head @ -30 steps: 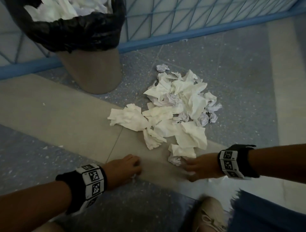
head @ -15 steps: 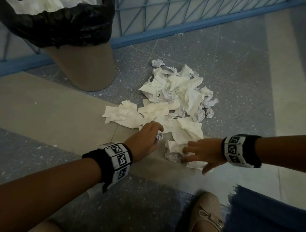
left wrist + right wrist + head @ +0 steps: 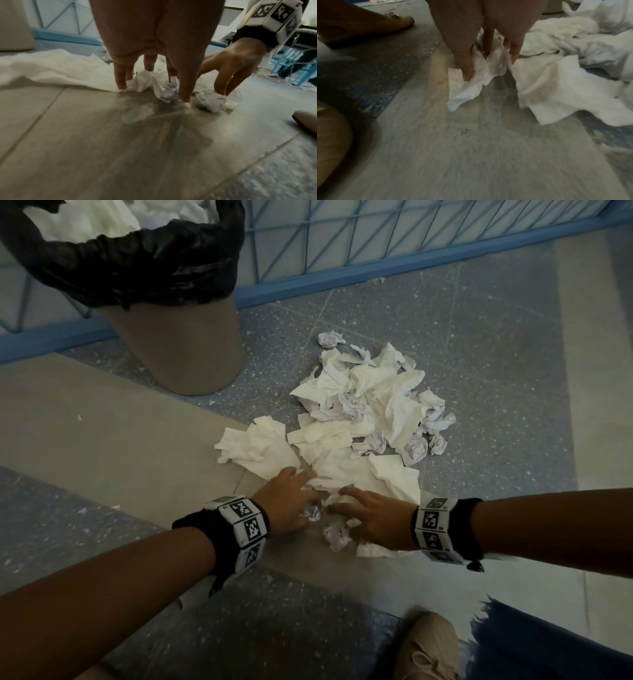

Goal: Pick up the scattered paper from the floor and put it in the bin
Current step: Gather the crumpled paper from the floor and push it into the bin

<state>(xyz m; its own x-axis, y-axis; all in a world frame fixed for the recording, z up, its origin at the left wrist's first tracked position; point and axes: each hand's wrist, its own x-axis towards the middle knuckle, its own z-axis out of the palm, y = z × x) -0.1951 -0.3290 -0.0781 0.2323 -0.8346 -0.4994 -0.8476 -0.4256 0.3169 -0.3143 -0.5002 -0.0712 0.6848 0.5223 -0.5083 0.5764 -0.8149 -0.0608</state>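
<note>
A tan bin (image 3: 178, 347) with a black liner (image 3: 144, 268) stands at the upper left and holds white paper. On the floor to its right lies a heap of crumpled paper and tissues (image 3: 370, 405). Both hands are at the heap's near edge. My left hand (image 3: 291, 501) (image 3: 152, 92) has its fingers spread and fairly straight, with the tips on a tissue. A small crumpled ball (image 3: 313, 513) (image 3: 169, 93) lies beside the thumb. My right hand (image 3: 366, 515) (image 3: 489, 67) arches over another ball (image 3: 337, 537) (image 3: 209, 101) and pinches a white tissue (image 3: 467, 92) between thumb and fingers.
A blue mesh railing (image 3: 411, 244) runs behind the bin and the heap. A beige shoe (image 3: 428, 648) (image 3: 368, 27) and blue cloth (image 3: 548, 645) are close below the hands. One lone paper ball (image 3: 330, 338) lies at the heap's far side.
Both hands have moved forward and together onto the heap's near edge. The left hand, which held a small ball with curled fingers, now has its fingers spread on the tissue.
</note>
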